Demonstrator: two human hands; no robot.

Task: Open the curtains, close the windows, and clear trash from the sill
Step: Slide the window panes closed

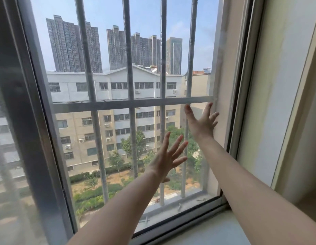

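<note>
Both my arms reach forward toward the window. My left hand [168, 156] is spread flat, fingers apart, in front of the pane [118, 50] near its lower middle. My right hand [202, 122] is also spread, higher up, with its fingertips beside the right edge of the window frame [238, 85]. Neither hand holds anything. I cannot tell whether the palms touch glass. A grey sliding sash frame [39, 103] stands at the left. The white sill [215, 232] shows at the bottom right, under my right forearm. No curtain and no trash show in this view.
Outside the window runs a grille of vertical metal bars [130, 76] with a horizontal crossbar [118, 104]. Beyond it are apartment blocks and trees. A cream wall reveal [277, 85] rises at the right. The outer ledge [180, 200] lies below the bars.
</note>
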